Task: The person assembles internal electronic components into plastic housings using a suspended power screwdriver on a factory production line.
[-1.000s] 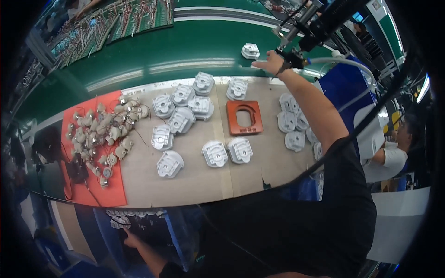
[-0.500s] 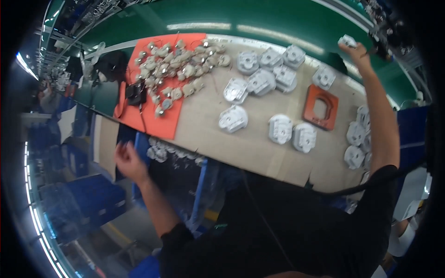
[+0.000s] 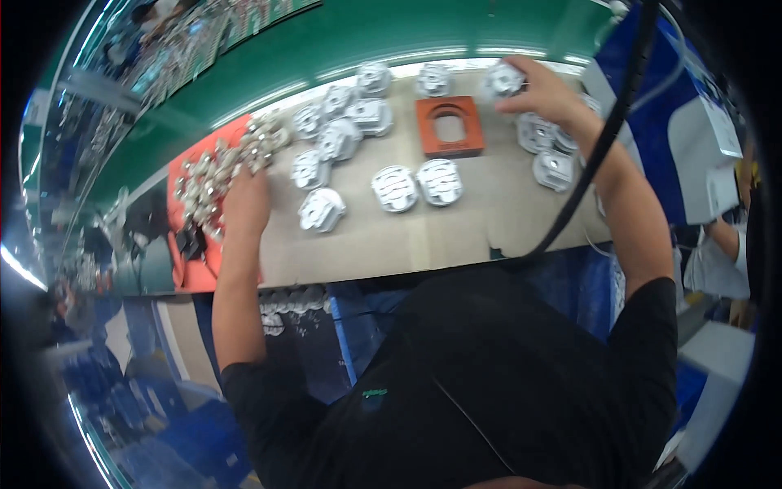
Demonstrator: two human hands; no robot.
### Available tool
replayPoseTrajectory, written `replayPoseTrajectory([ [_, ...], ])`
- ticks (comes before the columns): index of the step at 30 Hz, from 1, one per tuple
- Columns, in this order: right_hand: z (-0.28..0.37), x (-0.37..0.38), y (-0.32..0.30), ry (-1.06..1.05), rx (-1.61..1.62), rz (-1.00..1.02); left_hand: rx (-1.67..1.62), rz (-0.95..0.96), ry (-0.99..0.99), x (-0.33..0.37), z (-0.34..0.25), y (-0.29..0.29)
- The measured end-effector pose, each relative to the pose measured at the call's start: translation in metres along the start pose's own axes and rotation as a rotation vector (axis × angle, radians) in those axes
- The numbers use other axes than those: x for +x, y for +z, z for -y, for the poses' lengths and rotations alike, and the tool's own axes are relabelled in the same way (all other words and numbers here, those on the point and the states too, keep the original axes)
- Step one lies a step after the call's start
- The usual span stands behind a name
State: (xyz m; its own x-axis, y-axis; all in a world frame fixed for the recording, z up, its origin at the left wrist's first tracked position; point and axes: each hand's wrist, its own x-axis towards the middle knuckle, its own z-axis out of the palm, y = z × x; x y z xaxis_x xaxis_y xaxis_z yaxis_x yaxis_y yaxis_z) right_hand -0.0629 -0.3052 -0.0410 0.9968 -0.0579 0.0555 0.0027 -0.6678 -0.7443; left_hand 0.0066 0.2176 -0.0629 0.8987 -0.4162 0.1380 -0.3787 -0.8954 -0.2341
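My left hand [image 3: 246, 201] rests on the workbench [image 3: 391, 236] at the edge of a heap of small silver metal parts [image 3: 220, 167] lying on an orange mat [image 3: 195, 265]; whether it grips one is hidden. My right hand [image 3: 544, 91] reaches to the far right of the bench, fingers closed around a grey cast metal housing [image 3: 503, 79]. Between the hands lie several more grey housings [image 3: 395, 188] and an orange rectangular frame [image 3: 449, 125] with an open middle.
A green conveyor belt [image 3: 326, 49] runs behind the bench. A black cable [image 3: 607, 138] hangs across my right forearm. More housings [image 3: 554, 169] sit at the right end beside a blue machine [image 3: 660, 122]. Another person's arm [image 3: 721, 236] shows at far right.
My left hand rose from below the bench to the heap of small parts. My right hand came back from the conveyor to the bench's far right end with a housing.
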Motion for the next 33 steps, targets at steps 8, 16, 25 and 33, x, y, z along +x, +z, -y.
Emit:
replayPoseTrajectory([
  [8, 0.04, -0.004, 0.04, -0.204, -0.223, 0.217, -0.047, -0.018, 0.117, 0.001, -0.01, -0.02],
  [16, 0.034, 0.012, 0.047, -0.205, -0.252, 0.336, -1.274, -0.379, -0.192, -0.022, 0.024, -0.026],
  [25, 0.022, 0.023, 0.045, -0.323, -0.262, 0.36, -2.21, -0.564, 0.057, -0.016, 0.068, -0.068],
  [33, 0.022, -0.012, 0.032, -0.221, -0.129, 0.268, -2.187, -0.792, 0.022, 0.006, 0.042, -0.113],
])
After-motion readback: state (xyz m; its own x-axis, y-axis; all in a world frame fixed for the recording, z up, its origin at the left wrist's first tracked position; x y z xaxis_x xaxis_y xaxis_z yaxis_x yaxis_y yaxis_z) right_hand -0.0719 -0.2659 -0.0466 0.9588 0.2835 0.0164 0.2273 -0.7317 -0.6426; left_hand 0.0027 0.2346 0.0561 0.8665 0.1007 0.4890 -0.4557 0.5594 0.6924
